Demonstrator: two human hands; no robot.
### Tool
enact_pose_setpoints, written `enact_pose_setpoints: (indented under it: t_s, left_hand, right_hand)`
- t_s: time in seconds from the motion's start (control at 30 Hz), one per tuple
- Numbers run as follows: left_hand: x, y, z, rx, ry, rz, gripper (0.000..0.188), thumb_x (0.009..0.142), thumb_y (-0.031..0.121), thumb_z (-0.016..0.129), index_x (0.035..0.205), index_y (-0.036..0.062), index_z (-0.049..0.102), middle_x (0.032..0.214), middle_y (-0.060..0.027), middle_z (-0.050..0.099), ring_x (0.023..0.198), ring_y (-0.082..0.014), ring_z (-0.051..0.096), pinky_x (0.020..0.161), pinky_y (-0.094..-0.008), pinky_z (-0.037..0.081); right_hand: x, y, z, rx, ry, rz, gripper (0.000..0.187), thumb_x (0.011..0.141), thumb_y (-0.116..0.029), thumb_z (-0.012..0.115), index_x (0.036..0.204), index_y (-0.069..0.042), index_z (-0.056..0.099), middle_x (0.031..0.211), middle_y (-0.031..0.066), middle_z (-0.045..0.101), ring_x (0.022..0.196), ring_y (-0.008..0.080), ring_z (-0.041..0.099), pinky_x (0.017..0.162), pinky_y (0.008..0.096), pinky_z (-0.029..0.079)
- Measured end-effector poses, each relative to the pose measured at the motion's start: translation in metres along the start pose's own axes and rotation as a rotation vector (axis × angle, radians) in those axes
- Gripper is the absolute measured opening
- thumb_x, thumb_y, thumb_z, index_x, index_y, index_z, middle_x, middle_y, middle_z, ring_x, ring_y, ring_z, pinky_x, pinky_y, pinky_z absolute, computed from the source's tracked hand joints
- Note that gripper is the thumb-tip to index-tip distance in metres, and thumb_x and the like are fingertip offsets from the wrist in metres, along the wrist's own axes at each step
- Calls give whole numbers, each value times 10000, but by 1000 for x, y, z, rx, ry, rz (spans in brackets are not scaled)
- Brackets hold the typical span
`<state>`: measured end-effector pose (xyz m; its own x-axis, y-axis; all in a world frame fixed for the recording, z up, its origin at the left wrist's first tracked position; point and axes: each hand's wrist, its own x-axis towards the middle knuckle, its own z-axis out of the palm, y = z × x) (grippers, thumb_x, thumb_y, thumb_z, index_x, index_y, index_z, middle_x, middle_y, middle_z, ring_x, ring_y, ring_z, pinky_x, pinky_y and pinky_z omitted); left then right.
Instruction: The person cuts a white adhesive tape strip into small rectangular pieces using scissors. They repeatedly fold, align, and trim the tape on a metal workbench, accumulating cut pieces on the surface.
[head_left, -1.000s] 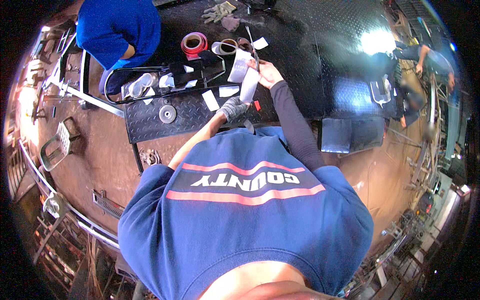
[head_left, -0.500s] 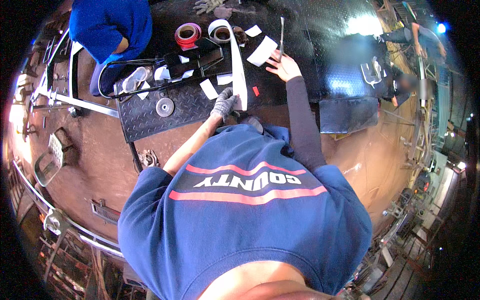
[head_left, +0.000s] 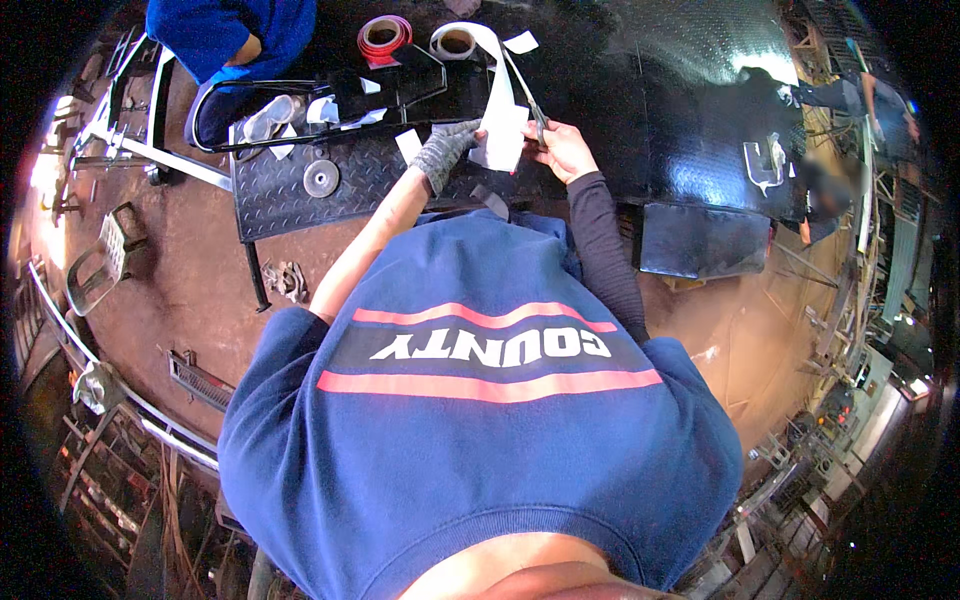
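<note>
Scissors (head_left: 541, 122) swung back in, right hand (head_left: 566, 152) gripping them nearside-right of the white roll (head_left: 439, 42), left hand (head_left: 446, 152) pinching the white strip (head_left: 497, 92) nearside, so some loose pieces (head_left: 409, 146) look done but this one's apparently uncut from the roll.

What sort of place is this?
Probably a metal fabrication workshop: there's a black tread-plate table, a round grey disc with a centre hole lying on it, perhaps for grinding, and a pale metal frame standing at left.
</note>
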<state>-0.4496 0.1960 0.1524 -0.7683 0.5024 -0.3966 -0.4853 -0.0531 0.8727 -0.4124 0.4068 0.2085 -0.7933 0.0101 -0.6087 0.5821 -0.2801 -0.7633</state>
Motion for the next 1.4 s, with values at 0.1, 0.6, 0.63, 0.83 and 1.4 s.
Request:
enact_pose_setpoints:
  t_s: [0.1,0.6,0.63,0.83,1.4]
  left_hand:
    - [0,-10,5,-250,-12,-194,364,796,269,646,1100,72,615,1031,16,612,933,-108,510,858,-250,362]
    - [-22,12,46,-677,-226,-252,433,842,224,599,1226,61,483,1106,-39,566,972,-145,535,814,-293,465]
    - [-22,9,43,-653,-231,-272,430,847,232,591,1226,62,482,1118,-40,561,971,-145,538,776,-287,483]
    - [-18,-7,38,-667,-327,-286,432,850,241,567,1232,59,479,1140,-46,560,999,-180,539,820,-318,467]
    - [5,-46,-7,242,6,141,310,862,247,563,1080,30,593,978,-31,619,857,-135,549,770,-271,441]
  right_hand:
    - [0,1,-1,-97,94,-29,170,823,-131,589,978,-67,618,851,10,636,697,93,590,562,262,464]
    - [-25,12,1,-103,323,-109,115,792,-113,610,888,-55,633,731,-13,578,599,69,509,483,251,495]
    - [-25,17,0,-103,330,-119,117,792,-113,610,890,-54,633,726,-14,575,595,67,507,485,249,497]
    - [-30,22,-4,-106,291,-67,140,817,-141,614,933,-63,625,797,-1,593,663,84,532,558,261,514]
    - [-18,29,-1,-47,270,-60,141,808,-111,594,929,-44,624,815,14,609,646,105,563,489,281,535]
